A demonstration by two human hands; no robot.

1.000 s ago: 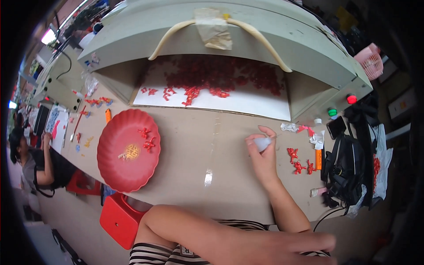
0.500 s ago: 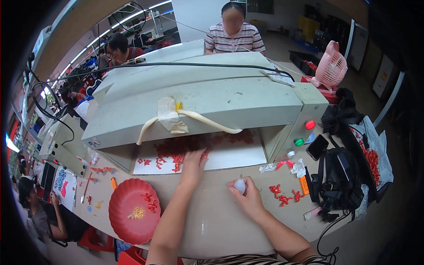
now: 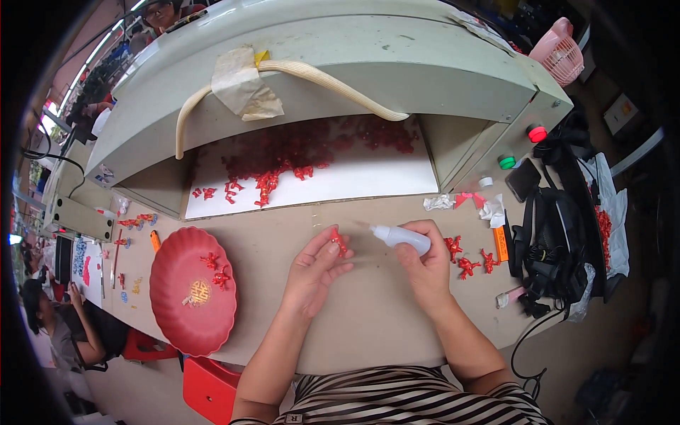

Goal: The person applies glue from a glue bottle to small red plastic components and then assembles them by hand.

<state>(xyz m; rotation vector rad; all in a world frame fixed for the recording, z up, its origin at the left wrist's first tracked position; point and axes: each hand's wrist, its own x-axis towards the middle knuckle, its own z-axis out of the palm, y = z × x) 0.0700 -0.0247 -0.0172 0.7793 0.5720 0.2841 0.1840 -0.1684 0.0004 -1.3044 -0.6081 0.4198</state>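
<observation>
Pinched between the thumb and fingers of my left hand (image 3: 312,275) is a small red figurine (image 3: 338,241), held over the middle of the table. Just to its right, my right hand (image 3: 425,269) grips a whitish squeeze bottle (image 3: 402,239), its narrow nozzle pointing left toward the figurine without touching it. Beside my right hand lie several red figurines (image 3: 467,267) with spread limbs. A heap of red pieces (image 3: 265,185) covers part of the white sheet (image 3: 375,178) inside the grey hooded machine; its far part is in shadow.
A red scalloped bowl (image 3: 163,283) holding a few red figurines stands at left. The grey machine (image 3: 397,53) rises across the back, with red and green buttons (image 3: 507,162). At right are a black bag (image 3: 549,251), a phone (image 3: 523,180) and an orange cutter (image 3: 501,244). Other people sit at left.
My left hand has come back from the heap with a red figurine in its fingers. My right hand has turned the squeeze bottle toward it. The view has tilted down and closer.
</observation>
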